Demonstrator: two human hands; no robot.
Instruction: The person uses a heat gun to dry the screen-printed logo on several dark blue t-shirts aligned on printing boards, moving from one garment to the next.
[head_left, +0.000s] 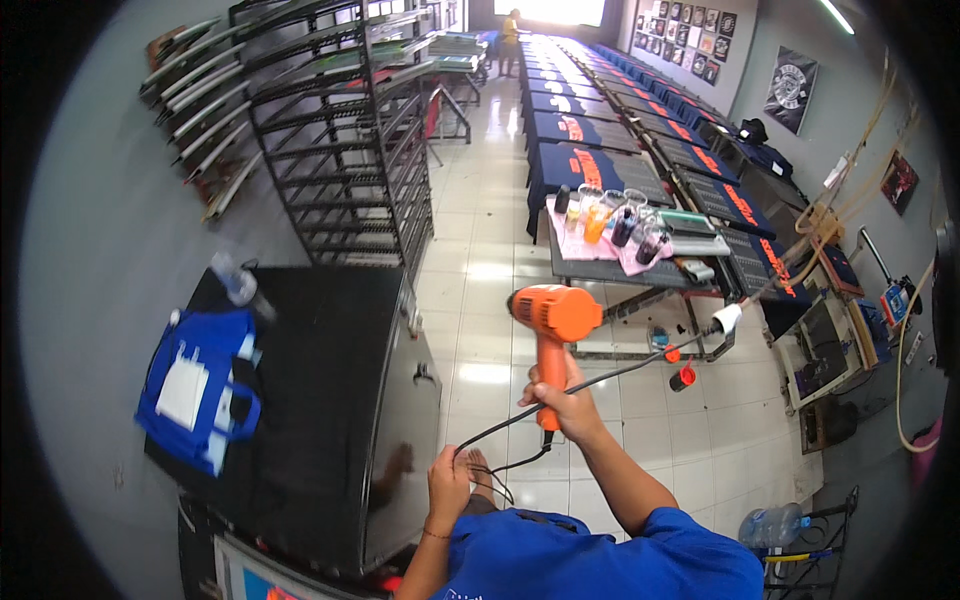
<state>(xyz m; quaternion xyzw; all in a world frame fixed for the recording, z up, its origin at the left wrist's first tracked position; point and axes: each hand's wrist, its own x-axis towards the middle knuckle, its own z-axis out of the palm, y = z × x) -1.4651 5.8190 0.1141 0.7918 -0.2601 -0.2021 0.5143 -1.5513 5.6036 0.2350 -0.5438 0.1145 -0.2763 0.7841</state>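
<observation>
My right hand [563,402] grips the handle of an orange heat gun [552,318], held upright in front of me with its nozzle facing left. A black power cord [610,376] runs from the gun's base up to the right toward a white plug [727,318]. My left hand [449,484] holds a loop of that cord low down, close to my blue shirt. Both hands are over the white tiled floor [480,300].
A black cabinet [330,400] stands at my left with a blue bag [195,385] and a plastic bottle [238,283] on top. A black wire rack [340,130] is behind it. Long tables with dark blue printed shirts [590,165] run ahead; several ink cups [610,220] sit nearby. A person stands far off.
</observation>
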